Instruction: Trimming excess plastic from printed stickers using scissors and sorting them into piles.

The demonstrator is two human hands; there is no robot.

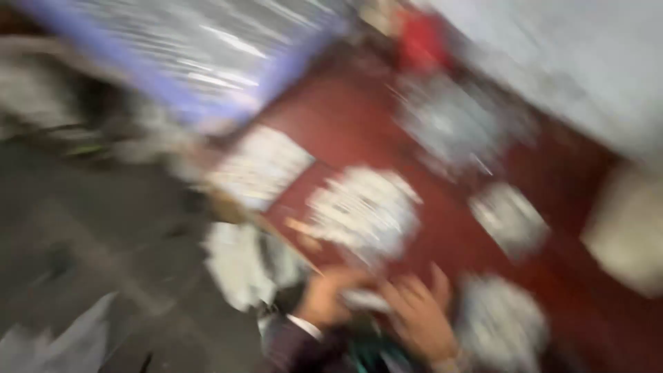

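Your fingers [414, 287] on the right hand [420, 319] are spread loosely, curled toward a small pale object [364, 300] that lies between both hands at the bottom of the head view; motion blur hides whether they actually clasp it. Your left hand [324, 295] is curled against the same object from the other side, and I cannot tell if it grips.

Both hands sit over the near edge of a dark red tabletop [359, 124]. On it you have about five whitish, silvery piles [364, 211], too smeared to name: one just above your hands, one beside your right hand, one farther right, one larger near the far end, and a flatter rectangular one to the left. A blue-framed panel [200, 55] slants across the upper left, and a small red thing [421, 41] stands at the table's far end.
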